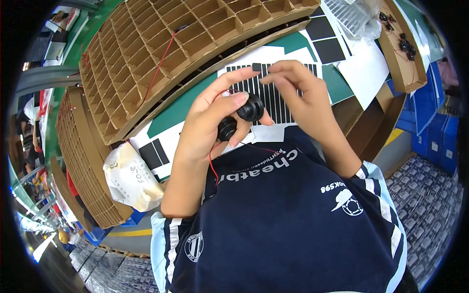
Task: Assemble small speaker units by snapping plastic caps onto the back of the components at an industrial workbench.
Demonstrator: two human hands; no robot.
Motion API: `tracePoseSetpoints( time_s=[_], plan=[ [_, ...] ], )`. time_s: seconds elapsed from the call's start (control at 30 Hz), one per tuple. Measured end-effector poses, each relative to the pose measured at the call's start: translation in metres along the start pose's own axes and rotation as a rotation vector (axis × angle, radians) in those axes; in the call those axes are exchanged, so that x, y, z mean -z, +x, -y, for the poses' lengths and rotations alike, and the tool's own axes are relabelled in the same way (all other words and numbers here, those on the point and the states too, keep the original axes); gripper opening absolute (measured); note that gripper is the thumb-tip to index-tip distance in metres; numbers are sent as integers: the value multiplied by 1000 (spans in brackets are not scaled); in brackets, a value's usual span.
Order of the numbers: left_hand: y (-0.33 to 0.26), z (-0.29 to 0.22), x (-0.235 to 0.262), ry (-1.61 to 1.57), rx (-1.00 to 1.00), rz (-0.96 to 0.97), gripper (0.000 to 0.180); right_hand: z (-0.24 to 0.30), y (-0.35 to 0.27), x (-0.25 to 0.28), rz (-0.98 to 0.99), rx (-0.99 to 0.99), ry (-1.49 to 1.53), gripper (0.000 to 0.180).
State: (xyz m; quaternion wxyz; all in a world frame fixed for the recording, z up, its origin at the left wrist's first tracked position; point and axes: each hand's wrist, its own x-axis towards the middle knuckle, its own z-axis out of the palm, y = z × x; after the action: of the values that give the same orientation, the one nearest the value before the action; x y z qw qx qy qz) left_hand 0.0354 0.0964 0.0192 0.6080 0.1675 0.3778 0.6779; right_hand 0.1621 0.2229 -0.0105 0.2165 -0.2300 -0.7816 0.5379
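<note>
The left hand [207, 112] was raised in front of the chest, its forearm coming up from below. Its thumb pressed on the upper round part [250, 108], while the lower round part [227, 129] sat near the palm, beside bent fingers. The index finger was stretched out, away from the others, towards the right hand [310, 95]. The right hand came from the other side with its fingers bent, the thumb and index finger near to each other. Between the fingertips of the two hands was a small black piece [256, 67]; one could not tell which hand was pinching it.

The shirt [293, 215] carried large white lettering across the chest, as well as two round emblems. A white bag [129, 173], to the left of the person, had dark handwriting and some smaller print.

Both round parts were black and ringed, with a slightly shiny surface. They were held above the near side of the green table [337, 80], and a red wire [212, 168] hung below the left hand. Behind the right hand lay a sheet with black strips [277, 105], and farther away stood a divided cardboard tray [195, 67].
</note>
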Motion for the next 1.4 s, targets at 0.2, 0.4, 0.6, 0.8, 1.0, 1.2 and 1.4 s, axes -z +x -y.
tracePoseSetpoints(
  time_s=[0.2,0.4,0.6,0.8,1.0,1.2,1.4],
  plan=[
    [-5,2,-6,166,7,-27,38,2,7,1,52,-107,470,11],
    [-6,5,-5,243,-13,-5,41,-2,12,-5,33,-65,487,14],
    [-9,2,-6,244,49,-17,44,-3,15,-5,30,-75,469,13],
    [-9,1,-6,270,54,-1,45,3,13,0,98,-141,469,9],
    [-10,-1,-4,260,87,-9,44,0,13,-1,93,-97,403,7],
    [-8,1,-12,262,18,-121,40,-4,13,-4,-44,137,252,11],
    [-7,3,2,158,-105,-270,30,6,12,6,-57,72,429,8]
  ],
)
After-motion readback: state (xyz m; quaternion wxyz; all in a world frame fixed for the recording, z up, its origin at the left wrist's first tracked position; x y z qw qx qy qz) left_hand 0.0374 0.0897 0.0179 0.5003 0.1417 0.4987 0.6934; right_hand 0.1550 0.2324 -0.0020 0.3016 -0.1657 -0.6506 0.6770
